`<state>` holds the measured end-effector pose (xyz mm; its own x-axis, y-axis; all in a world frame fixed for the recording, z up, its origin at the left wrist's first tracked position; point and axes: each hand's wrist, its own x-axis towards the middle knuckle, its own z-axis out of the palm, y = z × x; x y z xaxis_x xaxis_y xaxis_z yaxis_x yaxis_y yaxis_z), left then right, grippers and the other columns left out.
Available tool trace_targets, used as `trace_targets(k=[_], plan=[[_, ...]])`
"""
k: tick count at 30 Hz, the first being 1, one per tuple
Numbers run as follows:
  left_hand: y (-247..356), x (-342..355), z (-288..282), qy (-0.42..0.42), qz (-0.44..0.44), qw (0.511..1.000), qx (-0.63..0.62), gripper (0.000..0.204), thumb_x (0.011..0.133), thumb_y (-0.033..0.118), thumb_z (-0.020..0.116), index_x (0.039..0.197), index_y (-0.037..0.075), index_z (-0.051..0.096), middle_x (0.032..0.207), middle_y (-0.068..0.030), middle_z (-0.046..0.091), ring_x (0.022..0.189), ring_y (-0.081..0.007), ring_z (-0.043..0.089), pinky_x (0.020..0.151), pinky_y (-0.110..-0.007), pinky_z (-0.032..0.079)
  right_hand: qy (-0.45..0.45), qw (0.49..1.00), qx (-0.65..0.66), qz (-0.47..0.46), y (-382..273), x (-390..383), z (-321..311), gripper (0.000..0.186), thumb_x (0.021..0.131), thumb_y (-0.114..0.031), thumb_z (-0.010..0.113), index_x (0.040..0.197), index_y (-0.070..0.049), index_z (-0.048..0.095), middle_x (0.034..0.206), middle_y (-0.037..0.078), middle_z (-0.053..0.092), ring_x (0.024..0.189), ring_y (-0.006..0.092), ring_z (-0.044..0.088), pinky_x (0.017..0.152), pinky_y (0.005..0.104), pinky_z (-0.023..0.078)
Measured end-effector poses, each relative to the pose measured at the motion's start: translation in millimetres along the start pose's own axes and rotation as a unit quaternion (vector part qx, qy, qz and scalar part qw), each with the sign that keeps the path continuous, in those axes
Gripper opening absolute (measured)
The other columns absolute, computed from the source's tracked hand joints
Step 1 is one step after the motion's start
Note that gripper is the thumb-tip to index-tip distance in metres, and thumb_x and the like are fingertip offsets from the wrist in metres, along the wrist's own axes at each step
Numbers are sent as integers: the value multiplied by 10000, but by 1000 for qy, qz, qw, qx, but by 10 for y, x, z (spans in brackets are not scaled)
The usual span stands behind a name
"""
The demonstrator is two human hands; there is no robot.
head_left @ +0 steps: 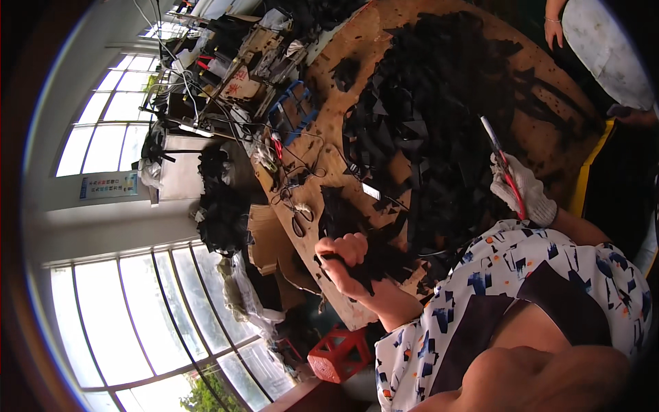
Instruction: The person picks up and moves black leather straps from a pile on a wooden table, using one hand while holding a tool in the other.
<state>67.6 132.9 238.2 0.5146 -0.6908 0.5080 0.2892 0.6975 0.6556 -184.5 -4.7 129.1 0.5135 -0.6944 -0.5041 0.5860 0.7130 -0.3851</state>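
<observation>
My left hand [343, 264], bare, is closed on a piece of black fabric [328, 259] above the near part of the wooden table [322, 161]. My right hand [516, 189], in a pale knit glove, grips a red-handled tool [509, 177] with a long pale blade, held at the right beside a large pile of black scraps [425, 110]. Loose black pieces lie below and around my left hand, partly hidden by it. Black-handled scissors [302, 220] rest on the table left of that hand, and a small white rectangular object [371, 190] lies among the cords and scraps.
A cluttered bench [240, 75] and blue tray [292, 110] stand at upper left. Black bundles [213, 199], cardboard [264, 240] and a red stool [338, 355] are beside the table, near the windows. Another person's hand [552, 31] and pale-clothed leg show at upper right.
</observation>
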Motion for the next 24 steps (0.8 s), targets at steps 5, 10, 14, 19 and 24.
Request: trace_targets(k=[5, 10, 14, 19, 24], plan=[[-1061, 191, -320, 51, -283, 895, 340, 257, 868, 197, 516, 1004, -7, 592, 642, -41, 526, 552, -115, 470, 535, -255, 391, 120, 993, 13, -3, 49, 47, -223, 213, 928, -250, 428, 834, -66, 480, 587, -24, 401, 404, 60, 373, 370, 202, 341], [-1937, 169, -819, -73, -261, 583, 766, 283, 778, 310, 620, 863, 42, 649, 844, -136, 639, 801, -284, 616, 681, -378, 485, 28, 992, -117, -47, 165, -133, -45, 199, 926, -228, 428, 863, -50, 492, 640, -17, 411, 499, 49, 407, 457, 191, 376], [-2546, 137, -829, -83, -264, 519, 809, 384, 744, 378, 654, 844, 8, 628, 877, -151, 636, 840, -309, 616, 711, -399, 495, 46, 914, -341, -213, 241, -51, -306, 188, 924, -214, 427, 872, -46, 493, 638, -12, 408, 495, 51, 401, 453, 197, 370], [-2728, 159, -932, 36, -349, 538, 767, 438, 727, 398, 675, 844, -18, 601, 868, -160, 624, 825, -322, 617, 699, -391, 499, 12, 927, -345, -146, 106, -115, -292, 174, 924, -169, 417, 955, -23, 508, 707, 2, 453, 578, 48, 447, 532, 176, 412], [-2875, 57, -1035, 124, -296, 566, 759, 391, 715, 345, 692, 906, 17, 601, 858, -134, 637, 829, -330, 610, 735, -414, 483, -2, 791, -551, -267, 150, -158, -336, 182, 922, -149, 434, 1014, -11, 508, 735, 9, 478, 628, 40, 459, 588, 171, 428]])
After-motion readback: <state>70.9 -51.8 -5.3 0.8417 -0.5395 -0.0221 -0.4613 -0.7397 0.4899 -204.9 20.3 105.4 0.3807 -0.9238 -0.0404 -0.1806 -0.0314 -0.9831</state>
